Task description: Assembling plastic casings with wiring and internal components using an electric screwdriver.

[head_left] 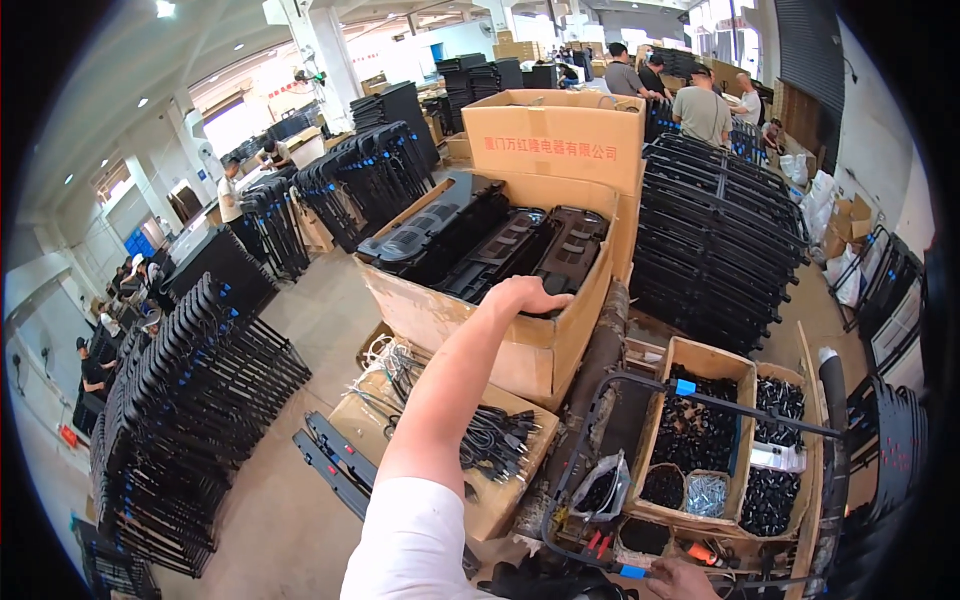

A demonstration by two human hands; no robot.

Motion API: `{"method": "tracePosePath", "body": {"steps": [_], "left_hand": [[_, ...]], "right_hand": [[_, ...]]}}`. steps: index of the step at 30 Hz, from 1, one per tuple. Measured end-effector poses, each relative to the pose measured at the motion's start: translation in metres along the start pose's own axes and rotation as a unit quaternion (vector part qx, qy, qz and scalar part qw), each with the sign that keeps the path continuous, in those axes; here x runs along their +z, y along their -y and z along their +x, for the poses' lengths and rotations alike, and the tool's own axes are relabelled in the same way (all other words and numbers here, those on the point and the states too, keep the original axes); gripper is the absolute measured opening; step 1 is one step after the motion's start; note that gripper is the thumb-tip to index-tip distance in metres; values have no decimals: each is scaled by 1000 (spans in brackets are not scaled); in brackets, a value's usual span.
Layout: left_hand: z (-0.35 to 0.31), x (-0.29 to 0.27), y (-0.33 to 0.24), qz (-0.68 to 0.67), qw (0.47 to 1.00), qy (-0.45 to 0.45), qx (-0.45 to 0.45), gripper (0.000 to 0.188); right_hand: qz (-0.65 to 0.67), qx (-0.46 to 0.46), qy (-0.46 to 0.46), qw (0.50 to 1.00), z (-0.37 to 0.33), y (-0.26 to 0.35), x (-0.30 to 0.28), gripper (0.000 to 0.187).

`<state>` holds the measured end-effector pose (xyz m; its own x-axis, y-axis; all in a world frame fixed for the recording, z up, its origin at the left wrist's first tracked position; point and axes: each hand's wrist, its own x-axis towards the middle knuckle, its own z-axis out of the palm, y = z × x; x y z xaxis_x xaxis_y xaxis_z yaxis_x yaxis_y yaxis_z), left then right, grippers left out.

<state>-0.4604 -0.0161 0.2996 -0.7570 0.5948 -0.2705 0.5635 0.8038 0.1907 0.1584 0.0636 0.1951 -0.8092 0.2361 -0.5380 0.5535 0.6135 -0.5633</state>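
Note:
My left hand (524, 294) reaches over the near wall of a cardboard box (460, 325). Its thumb lies against the near end of a black plastic housing (572, 248), and its fingers curl down out of sight. More long black housings with grille-like slots (425, 232) fill the box. At the lower edge my right hand (682, 580), partly cut off, is closed around a bent black tubular frame (548, 515). Blue tape (632, 571) wraps the tube beside that hand. The frame's upper bar crosses over a wooden parts tray (748, 410).
Black power cords (495, 440) lie on a carton left of the tray. Small black parts and silver screws (706, 495) fill the tray sections. Stacked black frames (715, 235) stand right, others (190, 400) left. Several people work at the back and far left.

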Motion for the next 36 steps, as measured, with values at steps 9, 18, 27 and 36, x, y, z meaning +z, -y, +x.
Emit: {"method": "tracePosePath", "body": {"steps": [9, 18, 27, 36], "left_hand": [[8, -103, 204, 85, 941, -244, -217, 121], [27, -99, 224, 14, 940, -286, -182, 109], [-85, -106, 75, 96, 856, -437, 258, 93], [-178, 14, -68, 169, 706, -206, 656, 106]], "right_hand": [[3, 103, -23, 994, -22, -10, 15, 51], [-12, 153, -14, 988, -10, -4, 18, 50], [-108, -85, -461, 877, 16, 83, -91, 50], [-111, -68, -293, 947, 44, 78, -166, 74]]}}
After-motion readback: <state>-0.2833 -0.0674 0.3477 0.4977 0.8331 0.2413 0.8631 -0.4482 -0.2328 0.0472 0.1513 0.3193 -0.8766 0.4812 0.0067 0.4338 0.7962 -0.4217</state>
